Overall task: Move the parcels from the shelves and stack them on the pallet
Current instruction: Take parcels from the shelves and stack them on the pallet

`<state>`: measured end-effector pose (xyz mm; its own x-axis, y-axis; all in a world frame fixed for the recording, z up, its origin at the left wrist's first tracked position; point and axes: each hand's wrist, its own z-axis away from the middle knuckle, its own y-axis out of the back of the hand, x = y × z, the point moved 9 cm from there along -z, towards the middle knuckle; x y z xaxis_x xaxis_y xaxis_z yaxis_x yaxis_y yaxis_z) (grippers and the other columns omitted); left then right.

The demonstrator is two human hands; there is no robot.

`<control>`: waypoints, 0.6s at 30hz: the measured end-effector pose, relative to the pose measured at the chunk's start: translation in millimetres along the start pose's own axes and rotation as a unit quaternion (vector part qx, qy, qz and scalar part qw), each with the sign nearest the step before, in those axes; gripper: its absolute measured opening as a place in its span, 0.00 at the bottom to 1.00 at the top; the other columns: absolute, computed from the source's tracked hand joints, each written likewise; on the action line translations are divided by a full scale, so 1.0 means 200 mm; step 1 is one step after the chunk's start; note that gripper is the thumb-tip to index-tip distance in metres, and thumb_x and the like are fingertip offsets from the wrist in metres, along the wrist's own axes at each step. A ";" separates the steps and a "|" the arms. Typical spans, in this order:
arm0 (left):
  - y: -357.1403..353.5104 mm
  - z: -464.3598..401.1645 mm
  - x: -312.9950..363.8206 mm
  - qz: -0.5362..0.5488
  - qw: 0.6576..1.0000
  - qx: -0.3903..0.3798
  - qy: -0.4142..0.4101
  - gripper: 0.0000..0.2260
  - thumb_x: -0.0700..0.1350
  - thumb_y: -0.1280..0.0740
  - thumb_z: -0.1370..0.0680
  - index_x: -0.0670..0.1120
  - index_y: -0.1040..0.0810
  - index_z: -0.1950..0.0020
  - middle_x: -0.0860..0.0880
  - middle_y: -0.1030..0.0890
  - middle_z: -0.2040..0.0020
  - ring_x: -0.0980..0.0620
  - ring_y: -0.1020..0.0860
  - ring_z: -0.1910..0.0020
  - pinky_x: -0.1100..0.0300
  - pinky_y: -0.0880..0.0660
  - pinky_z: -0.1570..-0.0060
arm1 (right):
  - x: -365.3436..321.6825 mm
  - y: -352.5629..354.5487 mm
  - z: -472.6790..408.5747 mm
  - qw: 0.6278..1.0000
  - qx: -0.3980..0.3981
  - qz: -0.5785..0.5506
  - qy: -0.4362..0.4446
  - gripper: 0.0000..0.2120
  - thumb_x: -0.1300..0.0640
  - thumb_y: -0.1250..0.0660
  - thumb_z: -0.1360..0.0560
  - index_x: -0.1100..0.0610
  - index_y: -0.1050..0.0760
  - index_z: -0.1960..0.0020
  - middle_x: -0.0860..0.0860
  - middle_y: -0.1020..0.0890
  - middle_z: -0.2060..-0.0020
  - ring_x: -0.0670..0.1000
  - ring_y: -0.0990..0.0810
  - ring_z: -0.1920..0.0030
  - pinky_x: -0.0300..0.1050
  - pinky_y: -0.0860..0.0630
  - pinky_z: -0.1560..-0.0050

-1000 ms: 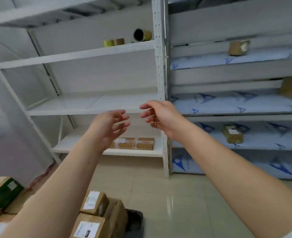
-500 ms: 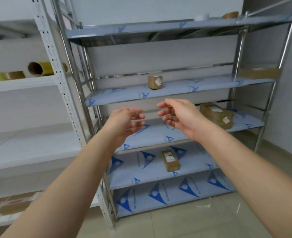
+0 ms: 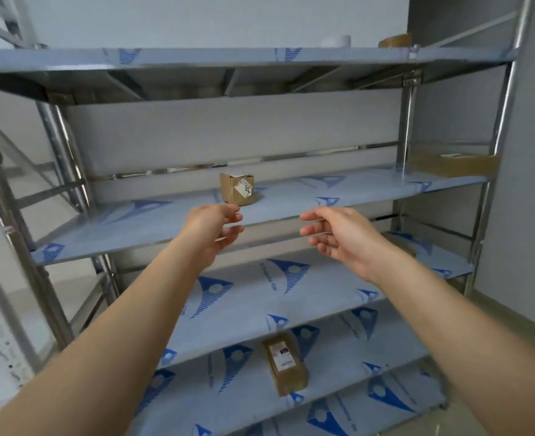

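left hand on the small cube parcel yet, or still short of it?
Apart. Head view: the left hand hovers in front of the small cube parcel, shelf surface visible between fingertips and box.

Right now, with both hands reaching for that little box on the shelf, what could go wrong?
1. The small box sits well back on the shelf, and neither the left hand nor the right hand touches it yet. A hurried grab might knock it farther back.
2. The shelf's film looks smooth, so the box could slide away from the fingers.
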<state>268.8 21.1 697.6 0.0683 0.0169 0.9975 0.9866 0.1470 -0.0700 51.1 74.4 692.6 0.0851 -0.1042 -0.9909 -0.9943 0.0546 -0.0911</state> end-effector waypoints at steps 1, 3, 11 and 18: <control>-0.02 -0.11 0.00 0.008 1.000 0.008 0.007 0.07 0.39 0.38 0.19 0.42 0.21 0.44 0.46 0.19 0.54 0.50 0.20 0.59 0.58 0.23 0.54 | -0.01 0.00 -0.10 1.000 0.002 0.001 -0.001 0.11 0.59 0.42 0.18 0.59 0.22 0.49 0.53 0.20 0.65 0.47 0.26 0.67 0.37 0.31 0.65; -0.05 -0.33 -0.02 0.023 0.999 0.028 0.023 0.06 0.38 0.38 0.19 0.42 0.22 0.46 0.46 0.20 0.53 0.50 0.21 0.59 0.58 0.23 0.54 | -0.03 0.01 -0.31 1.000 0.006 0.005 -0.001 0.11 0.58 0.42 0.18 0.59 0.22 0.49 0.53 0.20 0.64 0.47 0.26 0.66 0.38 0.30 0.64; -0.08 -0.98 -0.11 0.022 0.989 0.143 0.036 0.08 0.39 0.38 0.18 0.43 0.26 0.39 0.46 0.24 0.51 0.50 0.23 0.54 0.58 0.22 0.50 | 0.08 0.08 -1.06 1.000 0.004 0.010 -0.017 0.11 0.55 0.41 0.18 0.56 0.21 0.49 0.51 0.17 0.63 0.48 0.23 0.65 0.39 0.27 0.64; -0.01 -1.30 -0.20 0.045 0.966 0.253 0.040 0.10 0.44 0.36 0.19 0.43 0.29 0.39 0.46 0.27 0.56 0.49 0.25 0.55 0.52 0.24 0.41 | 0.24 -0.09 -1.61 0.996 -0.076 -0.008 -0.050 0.08 0.57 0.40 0.19 0.56 0.22 0.48 0.54 0.17 0.59 0.49 0.22 0.62 0.40 0.26 0.62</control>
<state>302.0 -236.2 659.0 0.1815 -0.0212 0.9832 0.7796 0.6125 -0.1307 52.0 -250.8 678.3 0.0992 -0.0040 -0.9951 -0.9904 -0.0974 -0.0983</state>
